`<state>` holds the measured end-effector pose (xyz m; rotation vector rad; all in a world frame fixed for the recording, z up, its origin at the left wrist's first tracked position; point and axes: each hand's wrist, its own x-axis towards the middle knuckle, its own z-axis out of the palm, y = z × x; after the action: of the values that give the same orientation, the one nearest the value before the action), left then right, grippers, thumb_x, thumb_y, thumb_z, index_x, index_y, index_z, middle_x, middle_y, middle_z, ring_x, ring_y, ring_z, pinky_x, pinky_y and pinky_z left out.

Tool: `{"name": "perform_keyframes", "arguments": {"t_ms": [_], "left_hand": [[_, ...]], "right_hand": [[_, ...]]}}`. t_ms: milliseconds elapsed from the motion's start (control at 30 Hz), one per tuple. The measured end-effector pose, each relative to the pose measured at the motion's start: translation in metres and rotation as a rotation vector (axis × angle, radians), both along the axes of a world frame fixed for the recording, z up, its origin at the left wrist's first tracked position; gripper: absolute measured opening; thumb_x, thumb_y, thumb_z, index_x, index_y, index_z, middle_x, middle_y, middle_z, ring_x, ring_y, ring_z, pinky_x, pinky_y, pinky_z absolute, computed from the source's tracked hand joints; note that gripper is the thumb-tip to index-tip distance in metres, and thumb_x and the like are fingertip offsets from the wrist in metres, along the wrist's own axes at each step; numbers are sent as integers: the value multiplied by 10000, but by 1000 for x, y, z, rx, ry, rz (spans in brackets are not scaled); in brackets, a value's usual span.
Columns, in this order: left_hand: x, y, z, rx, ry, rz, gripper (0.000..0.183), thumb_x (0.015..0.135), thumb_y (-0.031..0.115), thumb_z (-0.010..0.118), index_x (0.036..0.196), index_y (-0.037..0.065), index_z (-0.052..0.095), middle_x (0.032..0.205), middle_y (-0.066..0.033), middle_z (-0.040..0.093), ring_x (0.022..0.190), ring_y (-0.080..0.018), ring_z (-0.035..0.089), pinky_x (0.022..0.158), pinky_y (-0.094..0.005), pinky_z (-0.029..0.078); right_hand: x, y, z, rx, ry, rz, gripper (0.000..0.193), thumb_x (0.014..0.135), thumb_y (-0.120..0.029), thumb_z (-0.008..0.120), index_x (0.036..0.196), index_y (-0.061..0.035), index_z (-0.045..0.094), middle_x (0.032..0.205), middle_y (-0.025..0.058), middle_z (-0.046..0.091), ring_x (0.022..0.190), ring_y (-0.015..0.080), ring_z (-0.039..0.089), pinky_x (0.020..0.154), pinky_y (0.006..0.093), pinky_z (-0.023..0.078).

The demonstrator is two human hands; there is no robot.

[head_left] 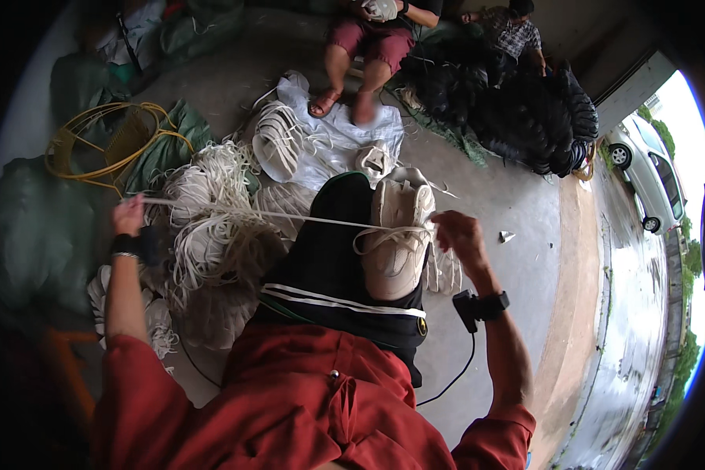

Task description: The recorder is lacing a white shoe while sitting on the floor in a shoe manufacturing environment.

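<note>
Shoe, one: off-white shoe [392, 270], resting sole down on the wearer's right thigh, over black trousers [313, 254], toe toward the wearer's body, upper facing up. Lace, one: white lace [305, 217], drawn out taut and nearly straight from the front of the shoe to the wearer's left, passing above the black trousers and a heap of shoes. Left hand [128, 214]: well out to the left, fingers closed together, pinching the far end of the lace; dark band at the wrist. Right hand [460, 235]: just beside the shoe's right side, fingers bent and bunched toward the lacing; whether they grip any lace cannot be told. Black wrist device [482, 308]: strapped to the right wrist, dark cable attached. Garment: red shirt [290, 392], sleeves ending near the elbows. Heap of white shoes [211, 258]: on the floor to the left, strewn with loose laces. White sheet [380, 133]: spread on the floor ahead, beneath the sandalled feet of a seated person [368, 51] in maroon shorts. Yellow-framed chair [106, 176]: left, beyond the heap. Black pile [517, 117]: ahead to the right, before a person in a checked shirt [513, 37]. Silver car [650, 168]: outside, far right.
</note>
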<state>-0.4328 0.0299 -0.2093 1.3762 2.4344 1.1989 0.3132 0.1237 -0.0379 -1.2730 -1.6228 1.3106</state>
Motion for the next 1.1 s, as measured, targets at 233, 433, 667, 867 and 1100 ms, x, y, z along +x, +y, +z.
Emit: {"name": "perform_keyframes", "arguments": {"t_ms": [233, 433, 667, 867, 1100], "left_hand": [[24, -42, 22, 628, -1215, 98, 145, 839, 174, 554, 892, 50, 502, 717, -76, 550, 733, -208, 581, 656, -372, 506], [356, 35, 89, -178, -1026, -803, 272, 771, 117, 590, 1013, 1, 549, 551, -16, 510, 409, -80, 472, 368, -193, 356], [488, 49, 121, -138, 109, -1163, 274, 700, 148, 649, 928, 9, 586, 608, -79, 566, 571, -151, 572, 503, -303, 438], [456, 67, 130, -592, -278, -1312, 107, 671, 102, 644, 719, 28, 582, 595, -44, 546, 568, -127, 544, 511, -292, 422], [464, 96, 149, -329, -666, -1230, 82, 692, 35, 586, 686, 3, 511, 541, 18, 466, 453, -52, 412, 405, -233, 341]], "right_hand": [[-45, 0, -10, 531, -606, 183, 217, 755, -120, 589, 957, -47, 621, 688, 117, 616, 600, 233, 603, 551, 342, 467], [-43, 4, -4, 435, -731, 258, 181, 754, -166, 554, 883, -48, 600, 725, 163, 597, 657, 329, 585, 589, 395, 458], [-48, 7, -4, 519, -722, 194, 183, 772, -193, 545, 843, -26, 570, 728, 172, 591, 665, 353, 578, 585, 408, 452], [-40, 3, 1, 523, -710, 122, 165, 766, -185, 564, 783, -21, 571, 668, 176, 574, 639, 360, 573, 573, 411, 450], [-1, 11, 14, 495, -696, 41, 157, 744, -150, 566, 699, -7, 518, 622, 181, 546, 598, 357, 557, 528, 398, 431]]}}
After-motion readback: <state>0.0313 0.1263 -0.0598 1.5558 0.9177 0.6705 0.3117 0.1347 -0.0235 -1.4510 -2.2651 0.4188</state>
